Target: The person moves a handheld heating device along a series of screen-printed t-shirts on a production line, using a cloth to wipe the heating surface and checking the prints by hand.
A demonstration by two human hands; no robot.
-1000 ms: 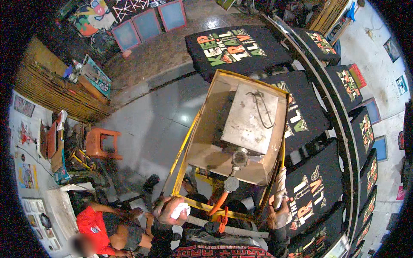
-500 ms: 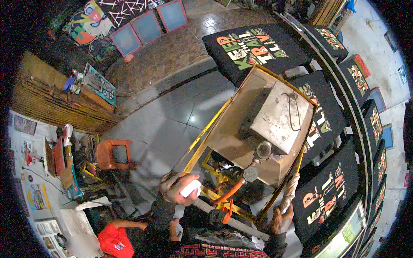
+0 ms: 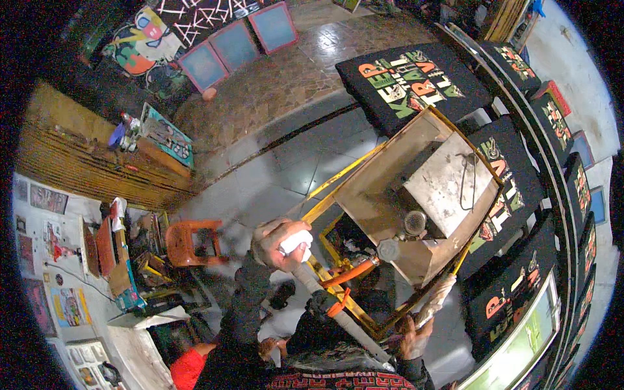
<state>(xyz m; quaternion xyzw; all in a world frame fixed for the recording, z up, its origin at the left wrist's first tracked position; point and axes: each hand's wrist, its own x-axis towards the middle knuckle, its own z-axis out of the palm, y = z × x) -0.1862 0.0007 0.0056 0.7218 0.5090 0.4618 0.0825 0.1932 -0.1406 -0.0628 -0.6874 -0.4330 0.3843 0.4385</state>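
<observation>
My left hand [image 3: 279, 244] is closed around the white end of a pale handle bar [image 3: 338, 315] that runs down to the right. My right hand [image 3: 416, 333] grips the other end, next to a wrapped pale post [image 3: 437, 298]. The bar belongs to a yellow-framed cart [image 3: 338, 195] carrying a brown tray with a metal box [image 3: 445, 185] and a cable on top. Black printed shirts [image 3: 416, 84] lie on platens around the cart, along the right side.
An orange plastic chair [image 3: 192, 242] stands left of the cart on the grey floor. A person in a red top [image 3: 192, 367] is low at the left. Cluttered shelves line the left wall. Framed screens [image 3: 237, 42] lean at the back. A green-lit panel [image 3: 520, 344] sits at the lower right.
The view has swung: the cart and shirts now sit further right and more tilted. The red-clad person has slid toward the lower edge. Both hands have kept their grip on the bar.
</observation>
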